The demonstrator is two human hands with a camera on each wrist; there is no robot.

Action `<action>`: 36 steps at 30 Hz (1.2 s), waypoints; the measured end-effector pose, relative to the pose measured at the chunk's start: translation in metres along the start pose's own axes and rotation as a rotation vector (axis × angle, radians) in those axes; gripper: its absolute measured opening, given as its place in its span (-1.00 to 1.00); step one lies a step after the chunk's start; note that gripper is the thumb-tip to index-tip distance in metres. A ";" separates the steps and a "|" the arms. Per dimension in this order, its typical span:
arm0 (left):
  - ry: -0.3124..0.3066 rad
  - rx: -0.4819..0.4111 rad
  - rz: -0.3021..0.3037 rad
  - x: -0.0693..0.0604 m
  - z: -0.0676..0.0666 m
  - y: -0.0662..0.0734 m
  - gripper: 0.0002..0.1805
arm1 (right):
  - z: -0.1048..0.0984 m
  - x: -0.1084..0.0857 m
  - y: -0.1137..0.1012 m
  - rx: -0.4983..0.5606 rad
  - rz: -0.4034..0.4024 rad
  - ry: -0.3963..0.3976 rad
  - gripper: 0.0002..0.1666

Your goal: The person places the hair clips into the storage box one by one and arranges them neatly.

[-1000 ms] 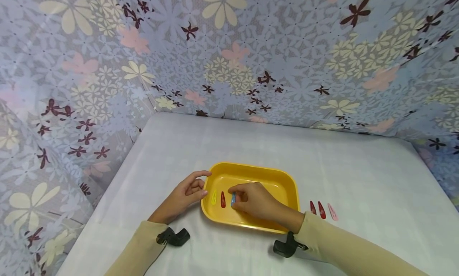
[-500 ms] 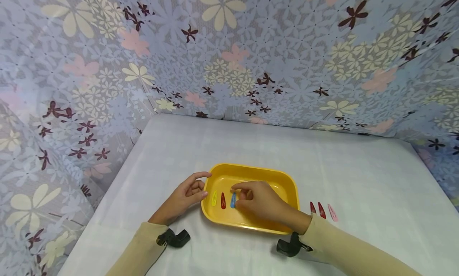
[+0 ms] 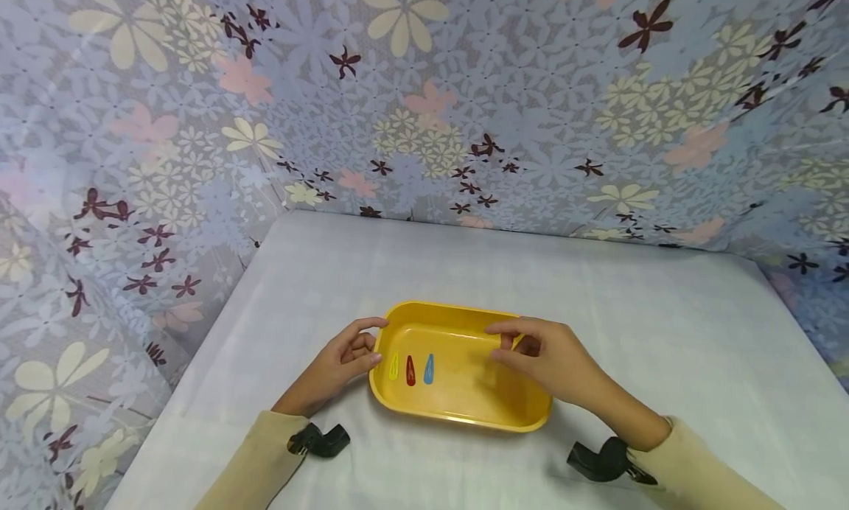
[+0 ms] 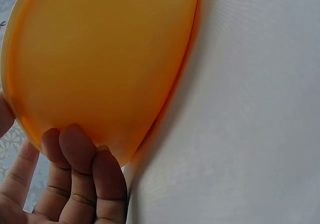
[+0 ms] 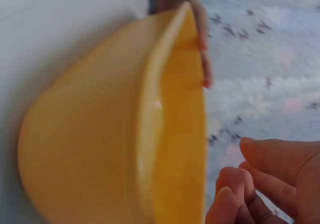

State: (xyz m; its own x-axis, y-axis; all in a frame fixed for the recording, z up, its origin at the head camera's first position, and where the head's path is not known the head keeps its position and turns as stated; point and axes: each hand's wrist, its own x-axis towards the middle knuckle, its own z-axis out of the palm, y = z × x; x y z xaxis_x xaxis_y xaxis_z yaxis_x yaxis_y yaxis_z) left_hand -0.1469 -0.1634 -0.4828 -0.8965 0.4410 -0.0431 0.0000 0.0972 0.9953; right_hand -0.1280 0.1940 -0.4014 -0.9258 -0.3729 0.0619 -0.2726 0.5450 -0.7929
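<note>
Inside the yellow tray (image 3: 458, 402), toward its left end, a yellow hair clip (image 3: 394, 366), a red clip (image 3: 410, 371) and a blue clip (image 3: 429, 369) lie side by side. My left hand (image 3: 337, 365) grips the tray's left end, its curled fingers (image 4: 76, 149) against the outer wall (image 4: 105, 58) in the left wrist view. Over the tray's right end hovers my right hand (image 3: 560, 359), thumb and forefinger apart, holding nothing. The right wrist view shows this hand (image 5: 280, 179) beside the tray wall (image 5: 90, 149).
The tray stands on a white-covered table (image 3: 597, 296). A flowered cloth (image 3: 530, 127) hangs behind and to the left. Black wrist cameras sit at the left sleeve (image 3: 320, 441) and right sleeve (image 3: 603, 460). My right hand and forearm cover the spot right of the tray.
My right hand has let go of the blue clip and moved right, across the tray. The red and pink clips on the table have gone from sight behind it. My left hand stays put.
</note>
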 end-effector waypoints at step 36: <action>0.000 -0.004 -0.014 0.000 0.000 0.002 -0.45 | -0.068 -0.110 0.127 -0.093 0.347 0.256 -0.57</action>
State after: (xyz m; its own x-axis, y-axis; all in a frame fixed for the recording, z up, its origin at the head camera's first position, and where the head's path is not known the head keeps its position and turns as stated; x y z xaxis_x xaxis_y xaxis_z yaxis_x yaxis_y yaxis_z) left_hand -0.1473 -0.1629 -0.4810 -0.8963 0.4399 -0.0566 -0.0138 0.0998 0.9949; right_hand -0.0785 0.3558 -0.4675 -0.9985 0.0356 -0.0407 0.0540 0.6749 -0.7359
